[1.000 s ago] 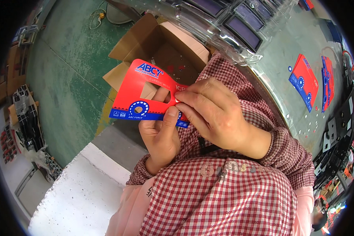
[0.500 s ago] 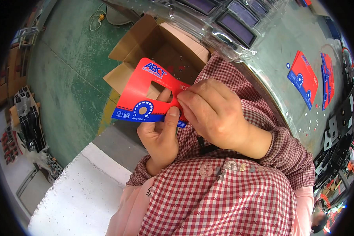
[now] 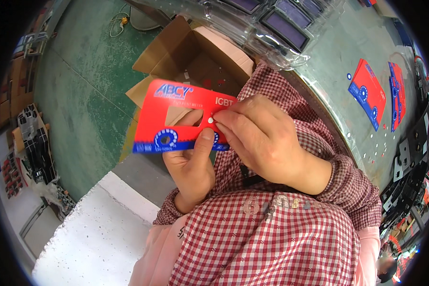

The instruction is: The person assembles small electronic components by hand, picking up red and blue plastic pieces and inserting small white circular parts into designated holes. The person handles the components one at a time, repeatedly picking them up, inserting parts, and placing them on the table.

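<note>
A red and blue faceplate label with a rectangular window and round dial markings is held up in front of me. My left hand grips it from below, thumb on the front and fingers behind, one partly showing through the window. My right hand is closed in a pinch against the label's right part. Beside its fingertips shows a small white round spot; whether it is a hole or a loose piece, I cannot tell. Anything between the pinched fingers is hidden.
Beyond the label stands an open cardboard box with small scraps inside. On the green table at right lie more red and blue labels and tiny scattered bits. Clear plastic packaging with dark-screened parts lies at the table's far end.
The label has turned clockwise to lie more level, and its upper left corner has come down. The small white spot now shows by my right fingertips. Both hands stay on the label.
</note>
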Tool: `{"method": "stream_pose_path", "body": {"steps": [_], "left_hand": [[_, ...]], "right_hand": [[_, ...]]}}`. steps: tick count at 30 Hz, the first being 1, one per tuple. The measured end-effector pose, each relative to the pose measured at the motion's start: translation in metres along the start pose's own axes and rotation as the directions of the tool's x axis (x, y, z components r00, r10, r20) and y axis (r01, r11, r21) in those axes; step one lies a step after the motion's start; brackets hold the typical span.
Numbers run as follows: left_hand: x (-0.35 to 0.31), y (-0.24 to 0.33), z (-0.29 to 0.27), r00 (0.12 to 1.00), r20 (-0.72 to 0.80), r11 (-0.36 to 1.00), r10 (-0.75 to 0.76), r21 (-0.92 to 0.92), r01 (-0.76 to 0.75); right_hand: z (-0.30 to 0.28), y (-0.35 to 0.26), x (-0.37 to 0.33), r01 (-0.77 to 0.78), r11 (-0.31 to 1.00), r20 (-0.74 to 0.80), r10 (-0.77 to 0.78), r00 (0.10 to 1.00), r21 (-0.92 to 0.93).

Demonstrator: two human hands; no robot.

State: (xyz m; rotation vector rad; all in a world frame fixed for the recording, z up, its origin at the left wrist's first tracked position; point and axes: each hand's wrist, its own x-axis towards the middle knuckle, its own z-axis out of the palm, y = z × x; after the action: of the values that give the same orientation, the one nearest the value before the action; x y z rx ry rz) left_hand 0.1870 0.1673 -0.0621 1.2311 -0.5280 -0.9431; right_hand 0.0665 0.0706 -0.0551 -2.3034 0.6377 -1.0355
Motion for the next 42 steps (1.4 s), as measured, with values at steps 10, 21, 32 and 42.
{"method": "stream_pose_path", "body": {"steps": [10,21,32,42], "left_hand": [[0.001,0.003,0.0,0.994,0.091,0.993,0.059,0.098,-0.068],[-0.001,-0.002,-0.005,0.974,0.116,0.943,0.192,0.253,-0.216],[0.0,0.009,0.004,0.997,0.063,0.998,-0.054,-0.019,0.055],[-0.001,0.021,-0.001,0.978,0.033,0.928,-0.207,-0.31,0.207]], "right_hand": [[-0.004,-0.012,0.0,-0.037,0.999,0.008,0.038,0.999,-0.021],[-0.01,-0.016,0.004,-0.047,0.995,0.077,0.054,0.996,-0.087],[-0.004,-0.009,0.005,-0.06,0.998,-0.069,0.063,0.996,0.036],[-0.062,-0.019,0.001,-0.572,0.798,0.232,0.529,0.816,0.19]]}}
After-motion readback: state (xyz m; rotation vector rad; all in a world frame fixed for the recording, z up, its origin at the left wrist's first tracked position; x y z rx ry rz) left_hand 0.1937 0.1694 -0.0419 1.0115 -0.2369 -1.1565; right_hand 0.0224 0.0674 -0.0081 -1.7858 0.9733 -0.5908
